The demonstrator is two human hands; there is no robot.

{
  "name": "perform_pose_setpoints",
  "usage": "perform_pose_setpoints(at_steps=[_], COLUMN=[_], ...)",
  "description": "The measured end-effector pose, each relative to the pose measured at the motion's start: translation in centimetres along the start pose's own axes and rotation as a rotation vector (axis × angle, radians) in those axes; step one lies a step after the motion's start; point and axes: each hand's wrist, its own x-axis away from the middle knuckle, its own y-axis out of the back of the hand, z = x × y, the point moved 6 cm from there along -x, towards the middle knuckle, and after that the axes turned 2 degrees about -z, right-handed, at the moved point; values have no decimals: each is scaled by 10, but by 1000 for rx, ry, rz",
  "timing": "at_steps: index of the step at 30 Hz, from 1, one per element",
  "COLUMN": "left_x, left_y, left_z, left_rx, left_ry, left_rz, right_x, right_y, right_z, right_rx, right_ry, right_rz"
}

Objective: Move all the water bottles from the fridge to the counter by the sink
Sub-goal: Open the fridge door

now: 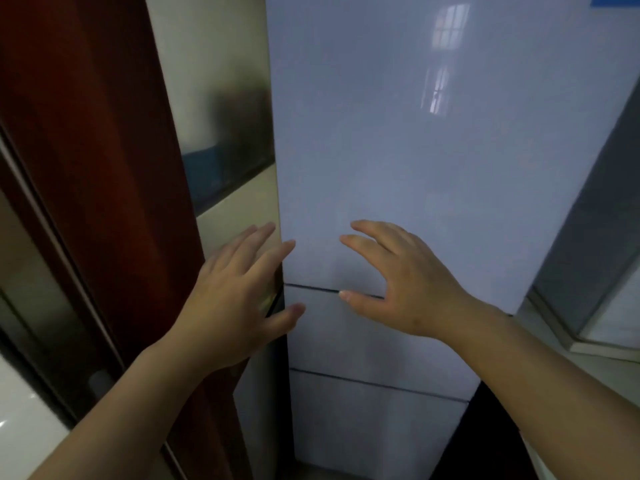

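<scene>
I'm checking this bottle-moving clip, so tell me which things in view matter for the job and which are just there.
Part of the job:
- fridge, all its doors closed
- left hand, open, at the fridge's left edge
- right hand, open, in front of the door seam

Just there:
- red-brown door frame
- glass partition on the right

No bottles, counter or sink show.

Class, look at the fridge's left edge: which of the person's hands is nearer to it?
Left. The left hand lies across the fridge's left edge, fingers open; the right hand is further right, before the door front.
</scene>
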Motion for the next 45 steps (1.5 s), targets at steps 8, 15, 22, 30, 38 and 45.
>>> perform_pose_setpoints(at_steps=[8, 15, 22, 30, 38, 45], left_x=[-41, -53, -75, -82, -82, -83], left_y=[-16, -34, -28, -29, -43, -45], left_z=[12, 24, 45, 60, 67, 67], left_rx=[-70, -68, -5, -48, -69, -57], left_ry=[119, 153, 167, 142, 122, 127], left_rz=[14, -2, -50, -83, -120, -115], right_x=[-73, -135, -191, -231, -234, -232], right_y=[-57, -97, -140, -167, -177, -182], right_z=[-45, -46, -33, -35, -41, -38], right_rx=[74, 311, 418, 643, 907, 968], right_ry=[191, 357, 513, 581, 614, 551], right_rz=[133, 114, 240, 235, 239, 266])
